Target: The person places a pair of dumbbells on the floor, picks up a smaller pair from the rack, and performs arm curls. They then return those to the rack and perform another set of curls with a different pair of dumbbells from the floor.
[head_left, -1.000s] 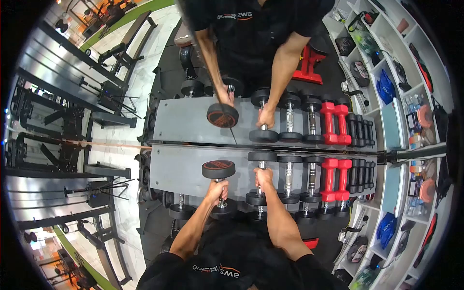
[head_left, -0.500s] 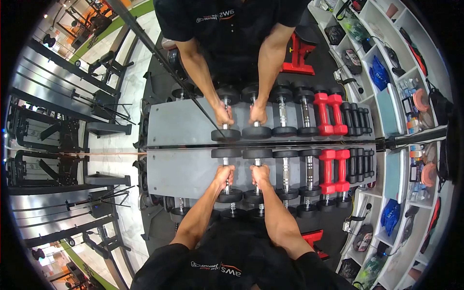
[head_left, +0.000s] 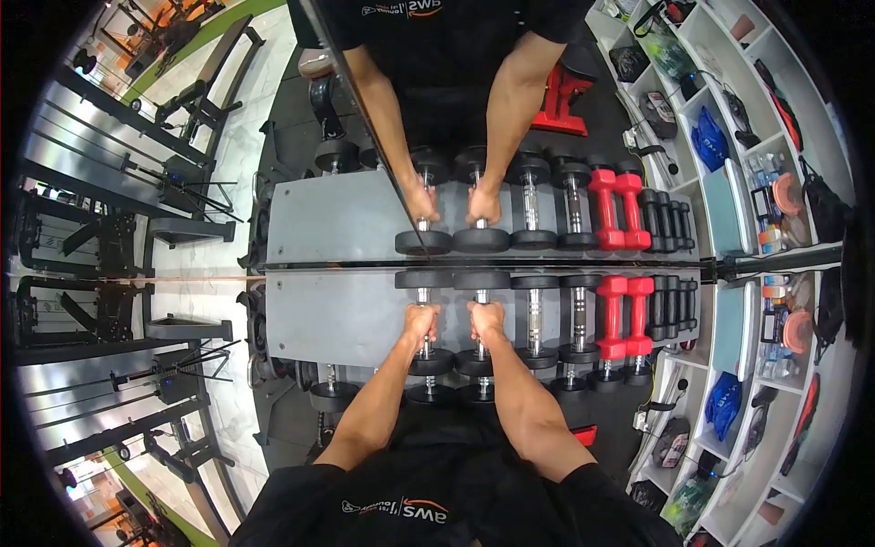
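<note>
My left hand [head_left: 421,321] is wrapped round the chrome handle of a black round-headed dumbbell [head_left: 430,362]. Beside it, my right hand [head_left: 487,319] grips a second, similar dumbbell [head_left: 474,363]. Both dumbbells are on the grey rack top [head_left: 333,319], their far heads close to the mirror's lower edge. To the right of my right hand lie two more chrome-handled dumbbells, the nearer one [head_left: 536,319] beside my knuckles. My palms and the undersides of the handles are hidden.
Red dumbbells [head_left: 611,314] and several small black dumbbells [head_left: 670,305] line the rack's right side. More dumbbells [head_left: 334,392] sit on a lower tier. A mirror [head_left: 337,219] behind reflects everything. White shelves [head_left: 720,365] with bags and bottles stand at right; cable machines [head_left: 173,383] at left.
The view has shifted slightly, so the rack appears a little higher and further left. Both hands keep their grip on the dumbbells, which stay on the rack top.
</note>
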{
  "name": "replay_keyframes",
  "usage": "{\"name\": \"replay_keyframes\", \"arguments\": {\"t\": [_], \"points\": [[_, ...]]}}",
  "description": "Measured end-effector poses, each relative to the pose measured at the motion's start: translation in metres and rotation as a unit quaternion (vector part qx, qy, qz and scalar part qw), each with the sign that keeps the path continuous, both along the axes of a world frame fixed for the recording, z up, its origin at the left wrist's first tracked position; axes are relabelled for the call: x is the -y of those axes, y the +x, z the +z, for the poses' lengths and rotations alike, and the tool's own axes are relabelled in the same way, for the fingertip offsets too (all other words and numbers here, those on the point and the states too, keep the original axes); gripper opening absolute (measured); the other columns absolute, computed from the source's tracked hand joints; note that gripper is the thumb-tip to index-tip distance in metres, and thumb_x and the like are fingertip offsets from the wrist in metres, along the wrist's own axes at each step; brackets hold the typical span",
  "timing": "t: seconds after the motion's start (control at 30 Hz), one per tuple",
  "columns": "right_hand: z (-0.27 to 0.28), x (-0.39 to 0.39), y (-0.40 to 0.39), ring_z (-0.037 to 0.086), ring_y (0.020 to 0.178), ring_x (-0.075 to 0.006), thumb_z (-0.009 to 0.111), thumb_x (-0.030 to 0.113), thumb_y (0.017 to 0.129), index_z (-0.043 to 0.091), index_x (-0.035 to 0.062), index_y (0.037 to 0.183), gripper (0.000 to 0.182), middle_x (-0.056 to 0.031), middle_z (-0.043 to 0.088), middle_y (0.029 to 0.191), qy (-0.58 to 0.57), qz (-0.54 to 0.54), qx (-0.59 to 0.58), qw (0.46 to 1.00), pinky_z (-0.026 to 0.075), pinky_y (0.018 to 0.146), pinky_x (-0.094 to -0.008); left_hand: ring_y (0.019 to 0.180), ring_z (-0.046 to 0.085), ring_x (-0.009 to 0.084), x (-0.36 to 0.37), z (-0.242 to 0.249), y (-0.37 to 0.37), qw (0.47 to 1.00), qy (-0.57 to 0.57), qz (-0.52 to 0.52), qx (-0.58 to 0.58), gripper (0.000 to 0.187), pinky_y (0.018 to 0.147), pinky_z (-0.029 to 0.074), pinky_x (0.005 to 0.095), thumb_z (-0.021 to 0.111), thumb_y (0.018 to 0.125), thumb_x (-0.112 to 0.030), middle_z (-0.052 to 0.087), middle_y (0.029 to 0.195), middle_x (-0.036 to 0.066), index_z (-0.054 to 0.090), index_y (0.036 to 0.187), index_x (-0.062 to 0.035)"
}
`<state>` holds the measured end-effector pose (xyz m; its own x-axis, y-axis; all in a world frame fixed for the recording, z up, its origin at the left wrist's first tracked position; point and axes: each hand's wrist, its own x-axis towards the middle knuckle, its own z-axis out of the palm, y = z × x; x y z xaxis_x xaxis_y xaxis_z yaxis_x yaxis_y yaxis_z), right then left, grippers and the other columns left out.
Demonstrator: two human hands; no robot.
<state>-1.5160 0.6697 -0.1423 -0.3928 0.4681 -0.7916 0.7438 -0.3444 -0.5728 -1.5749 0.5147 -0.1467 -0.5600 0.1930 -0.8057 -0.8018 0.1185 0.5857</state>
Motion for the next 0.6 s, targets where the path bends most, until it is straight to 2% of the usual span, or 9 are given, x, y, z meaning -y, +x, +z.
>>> {"name": "replay_keyframes", "arguments": {"t": [0.23,0.43,0.47,0.57,0.6], "points": [[0.0047,0.0008,-0.0022,0.044,0.036,-0.0170,0.064,0.012,0.080,0.050,0.0043,0.060,0.025,-0.0050,0.048,0.051,-0.006,-0.011,0.009,1.000,0.036,0.033,-0.0352,0.034,0.043,0.0161,-0.0020,0.0029,0.0021,1.000,-0.020,0.008,-0.017,0.029,0.031,0.036,0.0337,0.063,0.082,-0.010,0.047,0.048,0.006,0.051,0.057,-0.0031],[0.0046,0.0011,-0.0020,0.042,0.036,-0.0171,0.064,0.012,0.080,0.050,0.0046,0.060,0.026,-0.0047,0.047,0.051,-0.008,-0.009,0.005,1.000,0.034,0.034,-0.0355,0.036,0.046,0.0166,-0.0045,0.0022,0.0022,0.997,-0.069,-0.005,-0.038,0.027,0.031,0.038,0.0341,0.063,0.084,-0.011,0.050,0.050,0.007,0.054,0.061,-0.0013],[0.0059,0.0014,-0.0027,0.042,0.036,-0.0169,0.064,0.012,0.080,0.050,0.0047,0.060,0.025,-0.0046,0.047,0.050,-0.005,-0.010,0.007,1.000,0.034,0.034,-0.0354,0.036,0.046,0.0161,-0.0052,0.0026,0.0025,0.997,-0.072,-0.011,-0.035,0.026,0.033,0.038,0.0326,0.064,0.086,-0.015,0.050,0.054,0.006,0.053,0.065,-0.0036],[0.0054,-0.0016,-0.0013,0.048,0.039,-0.0183,0.066,0.014,0.083,0.054,0.0001,0.062,0.028,-0.0069,0.051,0.052,-0.016,0.002,0.002,1.000,0.040,0.035,-0.0361,0.046,0.055,0.0228,-0.0002,0.0056,0.0012,0.994,-0.090,-0.048,-0.041,0.018,0.041,0.045,0.0372,0.064,0.084,-0.015,0.057,0.063,0.010,0.058,0.083,0.0013],[0.0037,-0.0015,-0.0006,0.048,0.039,-0.0183,0.066,0.014,0.083,0.054,0.0003,0.062,0.028,-0.0068,0.051,0.052,-0.017,0.001,-0.001,1.000,0.040,0.035,-0.0362,0.054,0.057,0.0265,0.0042,0.0016,0.0041,0.974,-0.153,-0.095,-0.138,0.022,0.050,0.047,0.0397,0.066,0.082,-0.016,0.058,0.067,0.011,0.057,0.091,0.0024]]}}
